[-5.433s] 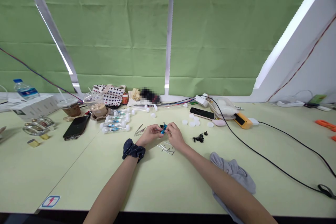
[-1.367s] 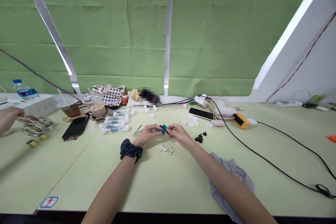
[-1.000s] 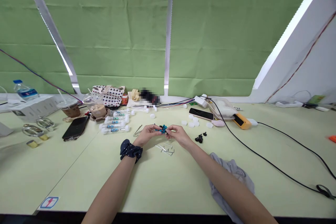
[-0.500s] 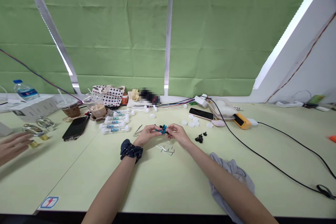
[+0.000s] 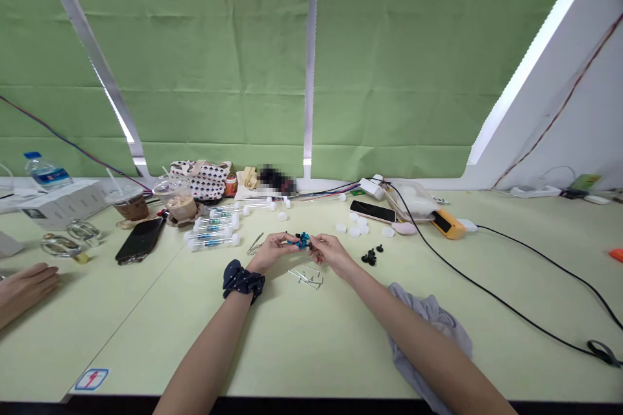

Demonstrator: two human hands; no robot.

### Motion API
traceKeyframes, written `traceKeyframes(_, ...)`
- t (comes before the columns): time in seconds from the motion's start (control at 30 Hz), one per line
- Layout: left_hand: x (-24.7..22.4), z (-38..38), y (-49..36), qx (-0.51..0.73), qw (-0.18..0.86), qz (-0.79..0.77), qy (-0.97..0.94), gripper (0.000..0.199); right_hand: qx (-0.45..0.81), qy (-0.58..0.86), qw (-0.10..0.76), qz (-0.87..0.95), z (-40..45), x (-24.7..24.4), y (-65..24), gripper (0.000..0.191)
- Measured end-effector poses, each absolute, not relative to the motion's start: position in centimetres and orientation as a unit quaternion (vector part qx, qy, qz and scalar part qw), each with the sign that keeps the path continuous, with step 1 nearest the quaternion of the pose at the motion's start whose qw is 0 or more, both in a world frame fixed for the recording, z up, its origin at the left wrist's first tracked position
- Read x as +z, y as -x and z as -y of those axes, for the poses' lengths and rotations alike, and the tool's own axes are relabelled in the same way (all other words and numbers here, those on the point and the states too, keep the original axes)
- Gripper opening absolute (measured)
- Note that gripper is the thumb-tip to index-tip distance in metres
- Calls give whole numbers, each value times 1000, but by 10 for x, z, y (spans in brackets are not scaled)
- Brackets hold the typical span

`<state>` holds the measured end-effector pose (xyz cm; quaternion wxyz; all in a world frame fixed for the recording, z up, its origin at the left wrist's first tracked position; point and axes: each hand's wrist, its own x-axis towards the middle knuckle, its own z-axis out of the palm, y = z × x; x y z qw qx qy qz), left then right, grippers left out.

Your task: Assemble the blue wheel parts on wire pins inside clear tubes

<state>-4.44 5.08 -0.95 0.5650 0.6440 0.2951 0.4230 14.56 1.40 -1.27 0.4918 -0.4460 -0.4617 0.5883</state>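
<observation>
A small blue piece with black bits [image 5: 304, 239] is held up over the table between my two hands. My left hand [image 5: 275, 250], with a dark dotted scrunchie [image 5: 243, 280] at the wrist, pinches its left side. From the right, my right hand [image 5: 333, 253] closes its fingertips on the same piece, near a black bit; the exact contact is too small to make out. Thin metal rods [image 5: 305, 279] lie just below my hands. More thin metal pieces [image 5: 254, 244] lie beside my left hand. Several small black knobbed parts [image 5: 370, 258] sit to the right of my right hand.
Clear tubes with white caps [image 5: 214, 233] lie at left, loose white caps [image 5: 355, 231] at right. A phone [image 5: 372, 211], black cable [image 5: 467, 272] and grey cloth [image 5: 431, 324] are also right. Cups [image 5: 131, 206], another phone [image 5: 140, 240] and a co-worker's hand [image 5: 29, 288] are left.
The co-worker's hand at the left has come down and back, away from the clear-and-yellow items. My hands stay nearly in place around the blue piece.
</observation>
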Motion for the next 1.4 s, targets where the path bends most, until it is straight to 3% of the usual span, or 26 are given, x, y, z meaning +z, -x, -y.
traceKeyframes(0.23,-9,-51,46,432,559,-306,-638,26,598,439,455,492,-14,-12,-148,42)
traceKeyframes(0.37,-7,-50,46,421,566,-289,-647,26,579,486,407,513,-13,-13,-147,54)
traceKeyframes(0.53,-5,-48,45,403,576,-289,-650,27,558,453,479,504,-16,-16,-143,44)
traceKeyframes(0.7,-7,-50,45,427,563,-306,-638,26,573,442,485,492,-12,-11,-143,43)
traceKeyframes(0.87,-6,-51,46,423,565,-296,-644,23,575,466,429,518,-10,-7,-146,42)
traceKeyframes(1.0,-3,-48,43,414,558,-284,-661,22,584,491,379,523,-13,-12,-145,59)
traceKeyframes(1.2,-3,-46,43,426,556,-288,-653,21,527,429,492,544,-14,-13,-144,46)
traceKeyframes(1.3,-3,-47,44,440,551,-294,-646,20,494,409,501,580,-12,-11,-146,53)
traceKeyframes(1.4,-3,-47,44,439,550,-293,-647,22,507,420,490,571,-10,-9,-146,46)
